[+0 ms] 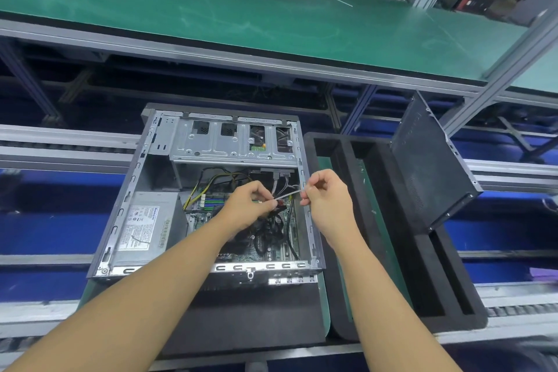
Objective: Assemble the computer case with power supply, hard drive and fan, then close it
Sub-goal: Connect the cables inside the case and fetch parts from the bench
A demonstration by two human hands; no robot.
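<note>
An open grey computer case (120, 214) lies on its side on a black foam pad. Inside, the silver power supply (145, 226) with its white label sits at the lower left. The metal drive cage (232, 142) spans the top, and the motherboard with black cables (271, 232) fills the right. Above those cables, my left hand (250, 205) and my right hand (324, 193) each pinch one end of a thin white cable tie (288, 194), stretched between them. The dark side panel (428, 160) stands tilted in a black foam tray to the right.
A black foam tray (401, 251) with long slots lies right of the case. A green-topped shelf (241, 15) runs across above, on aluminium posts (507, 75). Conveyor rails and blue surfaces lie to both sides. Stacked cases and boxes stand far behind.
</note>
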